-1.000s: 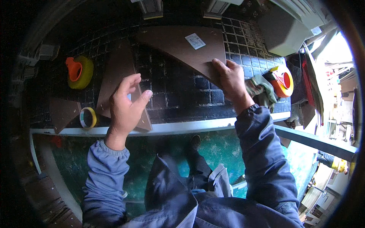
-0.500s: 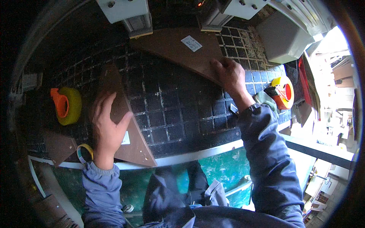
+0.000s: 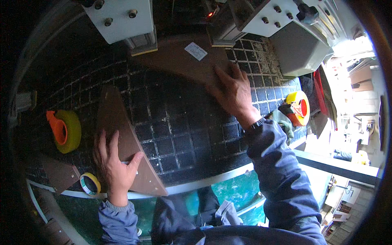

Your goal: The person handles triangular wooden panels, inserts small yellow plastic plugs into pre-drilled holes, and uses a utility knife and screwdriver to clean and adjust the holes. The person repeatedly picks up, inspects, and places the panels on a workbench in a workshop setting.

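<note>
My left hand point(image 3: 114, 165) lies flat on a brown triangular board point(image 3: 122, 134) at the near left of the dark gridded table point(image 3: 179, 122). My right hand point(image 3: 233, 92) presses with spread fingers on a second, larger brown triangular board point(image 3: 183, 59) at the far side. That board carries a small white label point(image 3: 196, 51) and its far edge reaches under the white machine parts point(image 3: 122, 20). Neither hand grips around anything.
A yellow tape dispenser with an orange core point(image 3: 65, 130) sits at the left. A small yellow tape roll point(image 3: 90, 183) and another brown board piece point(image 3: 61, 173) lie at the near left edge. A second yellow tape dispenser point(image 3: 300, 108) and grey gloves point(image 3: 283, 122) lie at the right.
The far board has slid further away under the machine with my right hand on it. My left hand came down and settled flat on the near board.
</note>
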Tool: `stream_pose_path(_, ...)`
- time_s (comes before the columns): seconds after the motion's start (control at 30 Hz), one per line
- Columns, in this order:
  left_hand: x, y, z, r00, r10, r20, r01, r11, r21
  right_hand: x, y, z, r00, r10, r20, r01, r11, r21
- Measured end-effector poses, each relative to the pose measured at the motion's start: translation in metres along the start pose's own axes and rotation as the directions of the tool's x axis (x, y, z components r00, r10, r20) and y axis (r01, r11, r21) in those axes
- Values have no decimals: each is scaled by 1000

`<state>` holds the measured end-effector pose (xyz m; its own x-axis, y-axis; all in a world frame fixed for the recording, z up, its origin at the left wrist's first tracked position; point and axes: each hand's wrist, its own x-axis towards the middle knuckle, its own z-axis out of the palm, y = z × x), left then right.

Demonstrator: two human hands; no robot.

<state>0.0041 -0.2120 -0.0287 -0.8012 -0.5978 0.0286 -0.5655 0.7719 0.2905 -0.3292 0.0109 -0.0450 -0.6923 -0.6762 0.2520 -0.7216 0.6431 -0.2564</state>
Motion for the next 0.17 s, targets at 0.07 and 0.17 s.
stream_pose_path(0.07, 0, -2, 0, 1000, 10, -1, -10, 1000, 9, 14, 3, 7, 998, -46, -45, 46, 999, -6)
stream_pose_path(0.17, 2, -4, 0, 1000, 28, 2, -28, 999, 18, 29, 8, 11, 996, -76, -46, 76, 997, 9)
